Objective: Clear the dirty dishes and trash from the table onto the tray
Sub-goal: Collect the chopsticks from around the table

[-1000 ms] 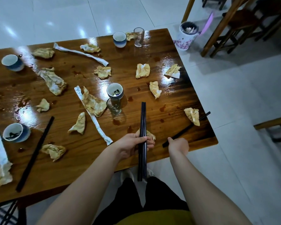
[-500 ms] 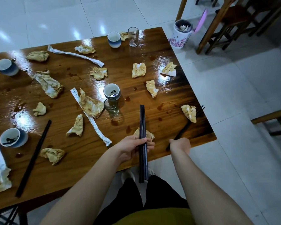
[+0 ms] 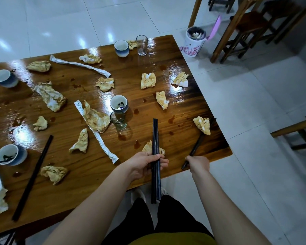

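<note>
My left hand [image 3: 145,165] grips a bundle of black chopsticks [image 3: 155,138] near the table's front edge; they point away from me. My right hand [image 3: 199,164] holds the near end of another pair of black chopsticks [image 3: 197,145] that lies under a stained crumpled napkin [image 3: 202,125] at the table's right edge. Another napkin [image 3: 147,147] sits just beyond my left hand. Several blue-and-white cups, such as one [image 3: 119,103] mid-table, two glasses [image 3: 118,120] [image 3: 141,45] and many soiled napkins are scattered over the wet wooden table [image 3: 166,64]. No tray is in view.
A further black chopstick pair [image 3: 33,175] lies at the front left. Paper chopstick sleeves [image 3: 95,131] [image 3: 79,65] lie across the table. A flowered waste bin [image 3: 194,41] stands on the floor past the table's right corner, with wooden stools [image 3: 244,32] behind it.
My right hand has drawn the right-hand chopsticks a little towards the table's front edge, sliding them further under the napkin. My left hand keeps holding its chopstick bundle.
</note>
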`<state>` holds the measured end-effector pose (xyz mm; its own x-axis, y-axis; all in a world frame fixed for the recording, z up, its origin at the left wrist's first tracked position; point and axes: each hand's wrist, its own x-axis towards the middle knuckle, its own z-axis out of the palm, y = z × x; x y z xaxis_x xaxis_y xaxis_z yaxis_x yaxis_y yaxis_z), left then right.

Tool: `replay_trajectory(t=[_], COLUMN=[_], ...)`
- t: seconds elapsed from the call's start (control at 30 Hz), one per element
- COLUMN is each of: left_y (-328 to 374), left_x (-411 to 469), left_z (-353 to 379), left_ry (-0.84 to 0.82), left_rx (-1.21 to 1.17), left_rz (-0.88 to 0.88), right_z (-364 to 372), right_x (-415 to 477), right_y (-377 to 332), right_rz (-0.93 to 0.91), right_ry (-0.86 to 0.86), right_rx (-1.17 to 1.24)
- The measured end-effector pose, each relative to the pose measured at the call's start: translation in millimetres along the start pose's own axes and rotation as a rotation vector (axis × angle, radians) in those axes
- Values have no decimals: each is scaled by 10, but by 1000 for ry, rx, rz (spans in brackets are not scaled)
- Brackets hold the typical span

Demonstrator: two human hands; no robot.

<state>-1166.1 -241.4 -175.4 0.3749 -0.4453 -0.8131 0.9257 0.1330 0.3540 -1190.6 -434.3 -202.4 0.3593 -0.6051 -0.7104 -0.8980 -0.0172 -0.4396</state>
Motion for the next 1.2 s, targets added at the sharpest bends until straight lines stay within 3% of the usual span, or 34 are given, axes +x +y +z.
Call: replay_trajectory(t=[0.27, 0.8, 1.2], left_y=[30, -104, -97], left_x=[-28, -79, -176], left_z=[192, 518, 483], left_ry=[40, 162, 204], left_rx=[45, -50, -64], left_rz=[33, 185, 270], right_z=[-225, -476, -679], right_x=[-151, -397, -430], right_y=[28, 52, -153], right_rz=[-142, -337, -253], right_ry=[-189, -534, -1016], right_rx=[159, 48, -6])
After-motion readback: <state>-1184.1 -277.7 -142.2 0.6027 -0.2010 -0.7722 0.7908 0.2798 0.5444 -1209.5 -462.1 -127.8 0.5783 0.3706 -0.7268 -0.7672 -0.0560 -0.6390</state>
